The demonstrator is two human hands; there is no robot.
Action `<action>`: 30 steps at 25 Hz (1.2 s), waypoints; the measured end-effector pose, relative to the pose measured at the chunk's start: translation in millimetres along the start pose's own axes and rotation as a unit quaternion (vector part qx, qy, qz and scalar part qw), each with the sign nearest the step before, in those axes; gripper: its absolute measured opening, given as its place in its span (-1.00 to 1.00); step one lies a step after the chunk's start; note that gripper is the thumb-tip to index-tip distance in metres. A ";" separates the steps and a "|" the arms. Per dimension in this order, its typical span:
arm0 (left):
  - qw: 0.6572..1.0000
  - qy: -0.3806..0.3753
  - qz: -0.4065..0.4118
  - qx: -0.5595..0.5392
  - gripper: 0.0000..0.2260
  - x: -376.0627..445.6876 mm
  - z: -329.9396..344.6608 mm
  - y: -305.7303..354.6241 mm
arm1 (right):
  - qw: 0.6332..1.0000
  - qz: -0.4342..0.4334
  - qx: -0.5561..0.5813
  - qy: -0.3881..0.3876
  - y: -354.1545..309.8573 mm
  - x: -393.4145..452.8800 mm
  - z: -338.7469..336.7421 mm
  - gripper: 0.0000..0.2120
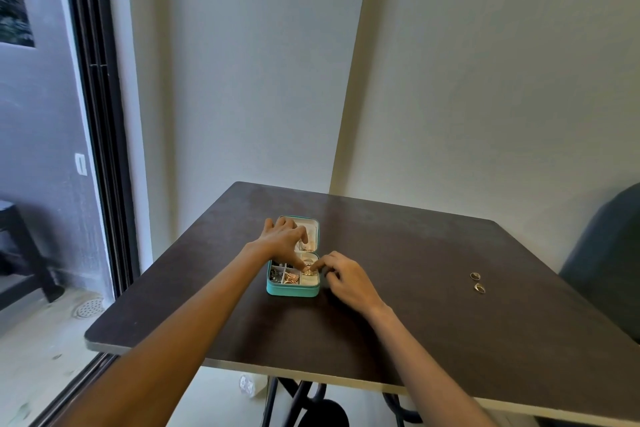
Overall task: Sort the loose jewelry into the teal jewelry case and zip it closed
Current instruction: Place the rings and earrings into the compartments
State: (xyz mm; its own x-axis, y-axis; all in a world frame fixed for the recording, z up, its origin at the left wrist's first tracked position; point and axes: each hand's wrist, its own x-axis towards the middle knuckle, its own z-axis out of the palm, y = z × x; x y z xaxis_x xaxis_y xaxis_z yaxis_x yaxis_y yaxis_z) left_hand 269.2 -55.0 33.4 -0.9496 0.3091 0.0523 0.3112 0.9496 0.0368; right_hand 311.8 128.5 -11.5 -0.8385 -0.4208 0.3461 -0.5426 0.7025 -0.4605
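A small teal zip-up jewelry case (293, 289) lies open on a dark brown square desk (415, 288). Its lid is folded flat on the far side. The near half has little white boxes inside, with shiny gold and dark bits of jewelry in them.

Both hands reach over the case. The left hand (283, 238) comes in over the lid, and its thumb and a finger pinch down at a small gold piece of jewelry (308, 270) in the right-hand part of the near half. The right hand (343, 279) sits just to the right of the case with its fingers curled. Its pointing finger and thumb meet the same gold piece from the other side. So both hands pinch that one little piece together.

Well off to the right of the right hand, two small gold rings (477, 281) lie on the desk, one just behind the other.

A dark chair (609, 263) stands at the right edge of the desk.
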 end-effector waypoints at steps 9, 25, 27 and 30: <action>1.000 0.004 -0.007 -0.028 -0.48 -1.6 -4.6 4.6 | 1.000 0.006 0.022 0.012 2.0 3.2 -0.6 -0.70; 0.855 -0.009 0.015 -0.519 -0.73 56.7 47.9 275.1 | 0.844 0.444 -0.035 0.300 135.5 -92.1 -110.9 -0.82; 0.849 -0.026 0.016 -0.528 -0.70 63.7 50.3 291.5 | 0.838 0.455 -0.047 0.296 154.6 -108.4 -124.5 -0.80; 0.851 -0.036 -0.001 -0.524 -0.67 79.0 54.3 296.2 | 0.858 0.447 -0.049 0.250 170.8 -113.1 -133.5 -0.70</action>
State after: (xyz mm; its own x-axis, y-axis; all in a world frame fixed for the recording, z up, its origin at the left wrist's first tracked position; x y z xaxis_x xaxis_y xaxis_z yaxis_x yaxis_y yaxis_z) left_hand 284.2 253.5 -5.8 -0.9383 0.3457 -0.0088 0.1366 0.3940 0.9089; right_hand 320.5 372.7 -20.2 -0.7782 0.5921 0.2091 0.3326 0.6711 -0.6626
